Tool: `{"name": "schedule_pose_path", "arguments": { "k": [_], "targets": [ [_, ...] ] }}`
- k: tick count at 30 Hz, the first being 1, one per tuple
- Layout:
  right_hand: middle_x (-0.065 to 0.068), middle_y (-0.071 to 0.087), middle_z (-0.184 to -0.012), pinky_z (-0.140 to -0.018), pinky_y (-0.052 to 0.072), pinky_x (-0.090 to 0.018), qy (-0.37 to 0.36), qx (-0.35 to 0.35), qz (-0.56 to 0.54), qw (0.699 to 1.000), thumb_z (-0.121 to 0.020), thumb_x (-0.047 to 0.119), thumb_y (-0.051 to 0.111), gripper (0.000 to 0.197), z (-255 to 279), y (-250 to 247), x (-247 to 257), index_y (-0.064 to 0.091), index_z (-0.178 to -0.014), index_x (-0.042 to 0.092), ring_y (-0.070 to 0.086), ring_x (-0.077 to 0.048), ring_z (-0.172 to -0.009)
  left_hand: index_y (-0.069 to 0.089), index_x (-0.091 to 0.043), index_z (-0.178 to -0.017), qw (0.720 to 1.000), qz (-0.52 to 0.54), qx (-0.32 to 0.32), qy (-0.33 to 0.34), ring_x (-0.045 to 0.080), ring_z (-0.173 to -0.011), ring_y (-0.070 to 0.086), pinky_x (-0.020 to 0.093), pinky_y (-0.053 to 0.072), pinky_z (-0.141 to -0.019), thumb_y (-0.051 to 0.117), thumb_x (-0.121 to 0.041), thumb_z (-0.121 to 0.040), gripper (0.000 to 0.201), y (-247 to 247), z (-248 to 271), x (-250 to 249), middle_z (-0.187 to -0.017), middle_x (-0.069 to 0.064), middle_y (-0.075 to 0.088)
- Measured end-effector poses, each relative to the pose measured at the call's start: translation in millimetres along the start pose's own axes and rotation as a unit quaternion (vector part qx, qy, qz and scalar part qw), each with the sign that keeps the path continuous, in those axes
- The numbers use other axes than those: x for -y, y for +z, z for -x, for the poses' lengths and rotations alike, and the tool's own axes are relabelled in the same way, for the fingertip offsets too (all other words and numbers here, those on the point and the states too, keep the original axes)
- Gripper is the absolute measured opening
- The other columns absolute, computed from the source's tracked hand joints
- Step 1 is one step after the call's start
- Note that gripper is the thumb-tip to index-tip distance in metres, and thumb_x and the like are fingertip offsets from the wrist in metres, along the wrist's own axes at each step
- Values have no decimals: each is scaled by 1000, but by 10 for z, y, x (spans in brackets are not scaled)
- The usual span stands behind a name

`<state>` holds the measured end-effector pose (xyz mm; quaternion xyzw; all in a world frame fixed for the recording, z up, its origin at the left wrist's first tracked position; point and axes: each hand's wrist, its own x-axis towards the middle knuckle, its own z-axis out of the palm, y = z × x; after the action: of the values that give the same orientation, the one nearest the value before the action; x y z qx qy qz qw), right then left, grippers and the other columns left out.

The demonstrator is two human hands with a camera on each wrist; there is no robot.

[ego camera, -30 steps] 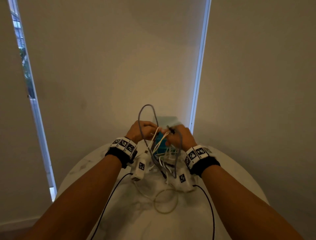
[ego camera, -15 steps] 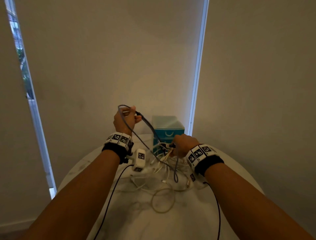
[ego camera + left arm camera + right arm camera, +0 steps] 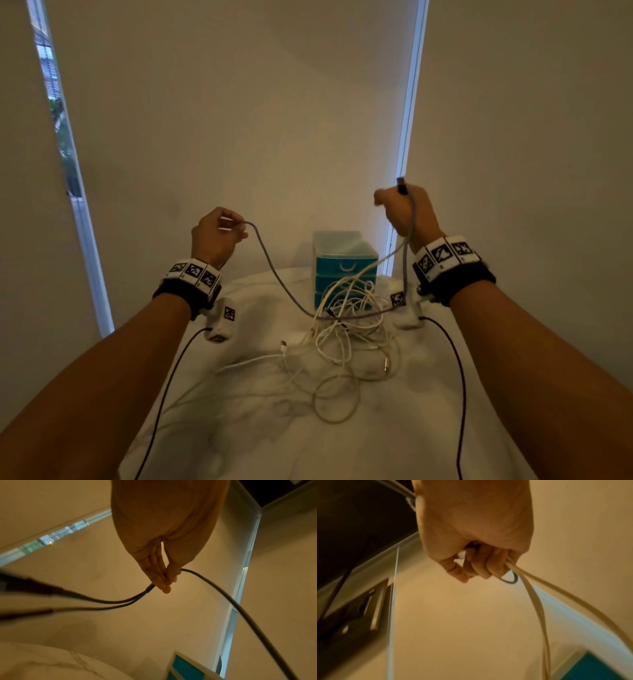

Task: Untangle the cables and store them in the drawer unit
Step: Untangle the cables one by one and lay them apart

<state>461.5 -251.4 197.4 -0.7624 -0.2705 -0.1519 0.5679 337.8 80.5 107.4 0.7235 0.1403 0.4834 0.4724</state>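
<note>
A grey braided cable (image 3: 274,270) sags between my two raised hands and runs through a tangle of white cables (image 3: 342,329) on the white marble table (image 3: 260,428). My left hand (image 3: 238,229) pinches the cable (image 3: 223,596) just past where it splits into two short dark plug ends (image 3: 42,588). My right hand (image 3: 394,202) is higher, fisted round the cable's other end, its dark plug (image 3: 401,185) sticking up. That fist (image 3: 476,569) also grips pale cable strands (image 3: 537,601). The teal drawer unit (image 3: 346,263) stands behind the tangle, drawers closed.
Black cords (image 3: 161,411) from the wrist cameras trail over the table on both sides. A loose pale cable loop (image 3: 337,399) lies in front of the tangle. Closed blinds and a window frame (image 3: 409,137) stand right behind the table.
My hands have moved apart. The right hand rose up and to the right with the grey cable's plug end; the left shifted left, and the grey cable is drawn out across the tangle.
</note>
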Motion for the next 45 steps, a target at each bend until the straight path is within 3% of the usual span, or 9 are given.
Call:
{"name": "schedule_pose_path", "arguments": {
  "k": [4,9,14,18,23,30,33,38,45],
  "targets": [
    [5,70,-87,-82,53,-33,-47,-92,-106,989,-83,18,77,11,-12,92,228,73,-91,11,65,-10,-82,65,-14,-126,982,-188,9,11,34,-111,72,41,58,-94,61,1,-100,31,-393,-178,77,-126,17,71],
    [7,70,-111,-83,49,-24,-131,170,164,963,-91,22,83,37,135,340,315,62,-121,17,67,-10,-100,62,-2,-129,791,-577,155,-134,38,-121,62,44,49,-105,56,-13,-105,27,-932,-242,144,-137,21,63],
    [-16,64,-125,-81,54,-40,-130,293,389,863,-92,17,77,52,302,616,280,49,-135,11,62,-30,-100,56,-16,-146,932,-209,284,-85,28,-123,67,40,54,-100,60,-32,-103,46,-462,46,-500,-128,2,74],
    [-16,63,-123,-79,50,-41,-138,268,456,837,-95,19,72,52,371,681,277,45,-138,8,64,-35,-105,70,-21,-125,884,-139,445,-26,11,-105,75,31,60,-93,41,-68,-103,60,149,608,-1088,-107,-4,81],
    [-13,65,-124,-84,55,-41,-145,273,482,820,-92,26,78,59,361,586,192,46,-139,11,65,-33,-107,79,-19,-106,853,-207,476,56,9,-78,73,25,59,-75,68,-43,-102,27,210,443,-990,-85,-4,79],
    [16,55,-75,-59,41,-19,-62,176,-96,978,-88,68,74,56,392,569,190,68,-124,26,49,2,-57,57,-25,-147,870,-345,345,65,18,-124,64,38,50,-109,66,-19,-102,46,105,107,-650,-137,-3,69],
    [9,35,-57,-46,26,-25,54,149,-277,948,-86,89,50,77,346,579,291,68,-103,17,26,-10,-48,51,-17,-153,912,-76,402,16,19,-135,59,28,48,-111,60,-11,-99,54,338,358,-888,-145,4,65],
    [6,25,-50,-42,13,-24,157,154,-481,849,-79,100,35,85,305,551,345,59,-68,19,14,-11,-44,63,4,-132,855,65,507,-89,27,-102,71,26,59,-92,45,-37,-112,49,760,802,-1180,-117,22,72],
    [2,37,-56,-36,23,-23,199,100,-561,797,-102,18,42,15,242,499,95,51,-91,13,27,-13,-38,55,-20,-103,850,28,522,-68,9,-60,29,21,31,-54,38,-52,-112,37,796,846,-1043,-76,-3,36]
  ]
}}
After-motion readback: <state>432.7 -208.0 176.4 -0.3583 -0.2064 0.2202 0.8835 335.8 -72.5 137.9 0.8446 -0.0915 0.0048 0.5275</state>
